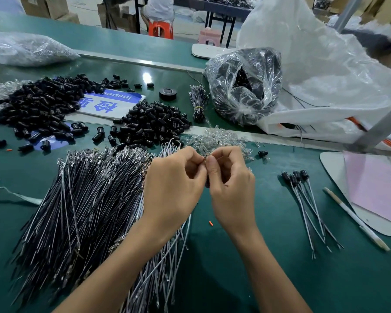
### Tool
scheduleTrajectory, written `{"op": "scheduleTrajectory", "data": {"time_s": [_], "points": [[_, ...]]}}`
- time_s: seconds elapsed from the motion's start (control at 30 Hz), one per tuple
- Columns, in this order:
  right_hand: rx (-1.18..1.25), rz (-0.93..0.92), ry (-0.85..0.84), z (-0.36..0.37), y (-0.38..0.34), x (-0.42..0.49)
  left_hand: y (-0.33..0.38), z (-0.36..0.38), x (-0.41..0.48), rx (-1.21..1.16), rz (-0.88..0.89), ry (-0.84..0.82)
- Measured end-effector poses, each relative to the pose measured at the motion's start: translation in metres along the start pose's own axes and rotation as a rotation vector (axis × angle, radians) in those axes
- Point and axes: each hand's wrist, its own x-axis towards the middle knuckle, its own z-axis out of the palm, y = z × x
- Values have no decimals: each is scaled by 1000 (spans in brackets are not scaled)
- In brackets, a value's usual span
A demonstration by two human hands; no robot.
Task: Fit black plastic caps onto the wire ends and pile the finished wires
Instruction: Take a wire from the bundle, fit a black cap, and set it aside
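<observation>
Fingers [211, 163]: left hand [176, 184] and right hand [231, 188] pinch a wire end [205, 157] between touching tips.
Finished wires [303, 195]: my right, nearer right hand, lengthwise toward me.

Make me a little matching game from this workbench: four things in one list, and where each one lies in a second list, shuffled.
Things:
1. capped wires
2. roll of black tape
3. tied wire bundle
4. big pile of uncapped wires

Places:
A. left of the left hand
B. just right of the blue sign
C. beside the clear bag of black parts
D. right of the right hand, near the white pen

Pairs: 1-D, 2-B, 3-C, 4-A.
</observation>
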Motion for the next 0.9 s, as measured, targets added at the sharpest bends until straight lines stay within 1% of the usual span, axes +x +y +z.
{"op": "scheduleTrajectory", "data": {"time_s": [0.1,0.23,0.43,0.57,0.63,0.77,0.9], "points": [[-14,-20,0,1,0,0,0,-2,0,-48,-26,-34],[-24,-82,76,0,1,-1,0,-4,2,-159,-108,-127],[-28,-144,105,0,1,0,1,-7,2,-181,-98,-192],[-8,-177,122,-1,1,-1,0,-8,2,-270,-137,-237],[-13,-185,119,-1,2,-1,0,-8,1,-276,-121,-232],[11,-195,92,0,1,-1,-1,-10,-1,-264,-87,-172],[36,-193,67,-1,1,1,-4,-10,-1,-397,-148,-144]]}}
